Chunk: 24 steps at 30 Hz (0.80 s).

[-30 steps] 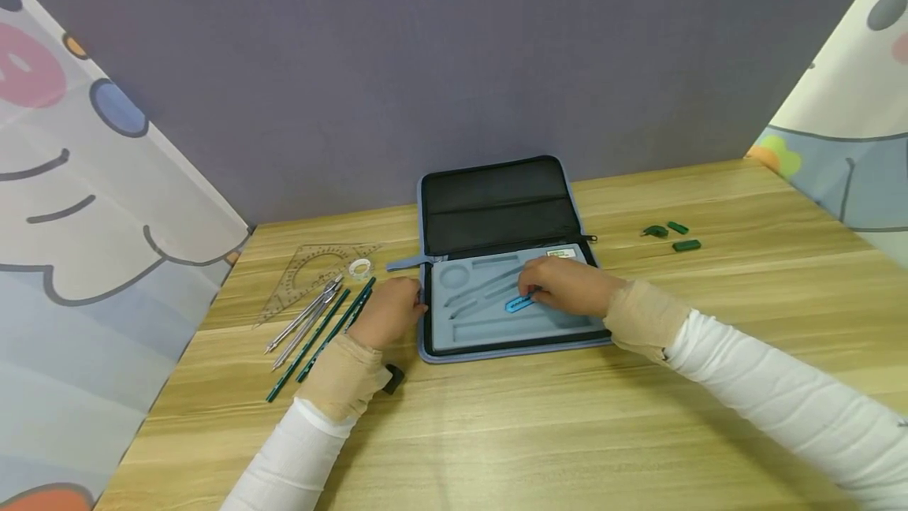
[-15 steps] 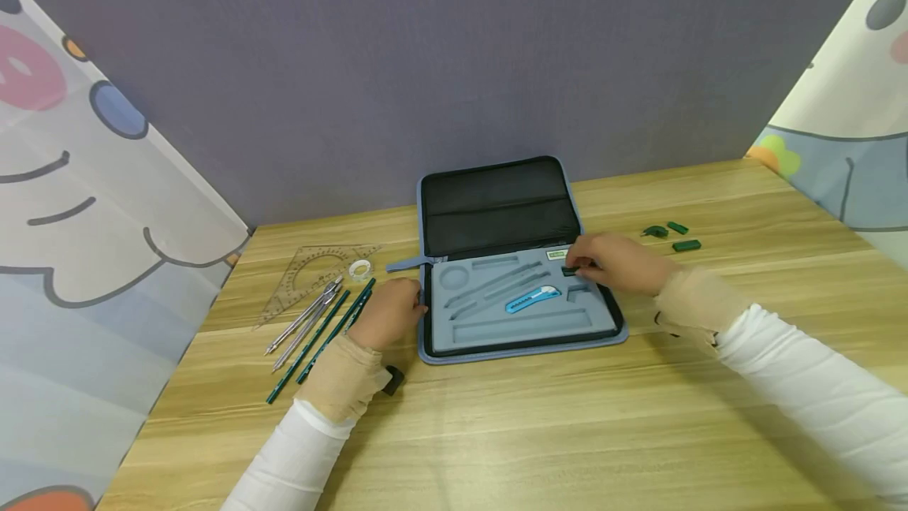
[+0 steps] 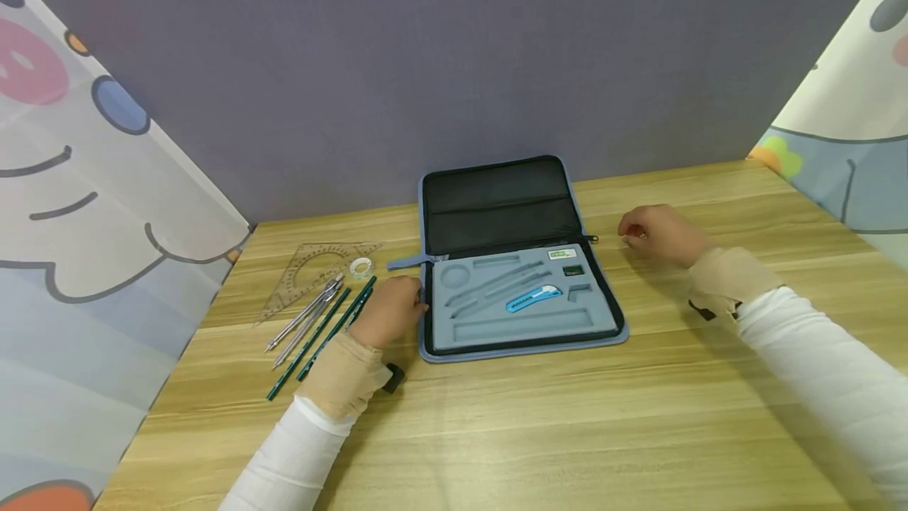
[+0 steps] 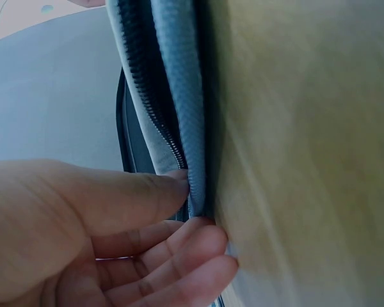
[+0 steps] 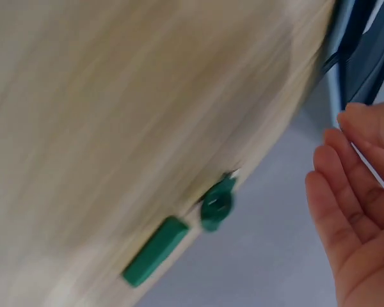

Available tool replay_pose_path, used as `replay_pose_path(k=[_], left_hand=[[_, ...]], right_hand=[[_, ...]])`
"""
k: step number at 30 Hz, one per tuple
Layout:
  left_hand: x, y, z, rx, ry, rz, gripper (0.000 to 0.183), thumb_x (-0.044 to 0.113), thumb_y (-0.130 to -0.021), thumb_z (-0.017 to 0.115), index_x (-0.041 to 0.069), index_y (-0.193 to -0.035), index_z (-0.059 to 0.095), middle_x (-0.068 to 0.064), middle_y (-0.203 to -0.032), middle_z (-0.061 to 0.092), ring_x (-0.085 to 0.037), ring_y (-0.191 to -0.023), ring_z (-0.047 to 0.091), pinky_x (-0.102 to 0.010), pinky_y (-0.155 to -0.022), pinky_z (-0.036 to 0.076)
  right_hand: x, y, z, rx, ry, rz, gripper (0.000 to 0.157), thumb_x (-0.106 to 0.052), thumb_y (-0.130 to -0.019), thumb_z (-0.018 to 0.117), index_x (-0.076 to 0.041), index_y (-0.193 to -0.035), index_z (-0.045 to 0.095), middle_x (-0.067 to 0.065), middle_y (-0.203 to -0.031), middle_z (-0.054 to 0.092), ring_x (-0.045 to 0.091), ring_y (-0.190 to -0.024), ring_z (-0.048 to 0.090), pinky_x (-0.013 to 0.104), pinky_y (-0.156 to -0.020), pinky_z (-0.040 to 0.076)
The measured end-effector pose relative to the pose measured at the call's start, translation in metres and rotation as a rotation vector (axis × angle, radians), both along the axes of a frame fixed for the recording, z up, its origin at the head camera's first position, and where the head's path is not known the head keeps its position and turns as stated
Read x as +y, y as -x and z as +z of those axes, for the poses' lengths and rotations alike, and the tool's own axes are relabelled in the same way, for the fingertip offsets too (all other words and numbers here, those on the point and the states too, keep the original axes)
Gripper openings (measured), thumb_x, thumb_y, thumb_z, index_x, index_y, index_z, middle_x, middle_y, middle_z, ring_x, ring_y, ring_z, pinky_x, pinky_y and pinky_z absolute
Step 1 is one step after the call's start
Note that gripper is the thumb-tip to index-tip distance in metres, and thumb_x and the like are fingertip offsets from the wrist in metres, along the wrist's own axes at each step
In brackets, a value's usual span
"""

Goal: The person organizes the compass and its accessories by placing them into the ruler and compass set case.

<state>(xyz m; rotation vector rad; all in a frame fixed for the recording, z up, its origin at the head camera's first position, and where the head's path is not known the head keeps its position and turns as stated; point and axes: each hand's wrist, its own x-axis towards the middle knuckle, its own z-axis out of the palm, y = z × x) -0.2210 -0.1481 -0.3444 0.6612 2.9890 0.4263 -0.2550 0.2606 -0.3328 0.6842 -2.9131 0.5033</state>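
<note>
An unzipped blue zip case (image 3: 500, 215) lies spread on the table, its grey foam insert (image 3: 521, 323) facing up. My left hand (image 3: 386, 312) pinches the case's left edge; up close, thumb and fingers meet at the blue fabric border (image 4: 182, 83). Seated in the foam are a blue utility knife (image 3: 534, 299), a small white-and-green block (image 3: 562, 254) and a dark green block (image 3: 572, 270). My right hand (image 3: 663, 236) hovers right of the case, holding nothing, fingers loosely bent. Near it in the right wrist view lie a green rectangular piece (image 5: 155, 251) and a green compass attachment (image 5: 217, 203).
Left of the case lie a clear set square (image 3: 305, 270), a roll of clear tape (image 3: 360, 267), metal compasses (image 3: 305, 322) and several dark green pencils (image 3: 312, 349). A grey panel (image 3: 454, 61) stands behind the table. The case's zip pull (image 3: 591, 239) sticks out rightward.
My right hand has left the utility knife, passed over the dark green block in the foam, and moved right beyond the case, covering the small green pieces. The left hand stays put.
</note>
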Motion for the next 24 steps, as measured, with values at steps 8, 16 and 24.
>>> replay_pose_path(k=[8,16,24], left_hand=[[-0.001,0.001,-0.002,0.015,0.013,-0.001,0.03,0.007,-0.084,0.069,0.009,-0.062,0.049,-0.001,-0.056,0.042,-0.013,-0.051,0.039,-0.025,-0.05,0.032],[0.0,0.002,-0.002,0.008,0.019,0.005,0.032,0.008,-0.084,0.069,0.01,-0.061,0.047,0.0,-0.055,0.041,-0.013,-0.05,0.038,-0.025,-0.05,0.031],[0.002,0.001,0.0,-0.005,0.029,0.018,0.032,0.008,-0.085,0.069,0.01,-0.061,0.047,-0.001,-0.055,0.043,-0.014,-0.05,0.04,-0.026,-0.05,0.032]], right_hand=[[0.016,0.007,-0.001,-0.01,-0.031,-0.093,0.013,0.004,-0.083,0.062,0.011,-0.094,0.063,0.024,-0.087,0.065,0.038,-0.08,0.061,0.051,-0.074,0.048],[0.025,0.007,-0.001,-0.036,-0.066,-0.157,0.021,0.0,-0.084,0.062,0.015,-0.098,0.06,0.032,-0.095,0.062,0.045,-0.087,0.059,0.054,-0.077,0.047],[0.033,0.009,-0.004,-0.056,-0.093,-0.185,0.021,0.001,-0.082,0.059,0.015,-0.097,0.06,0.032,-0.093,0.062,0.046,-0.085,0.06,0.053,-0.077,0.047]])
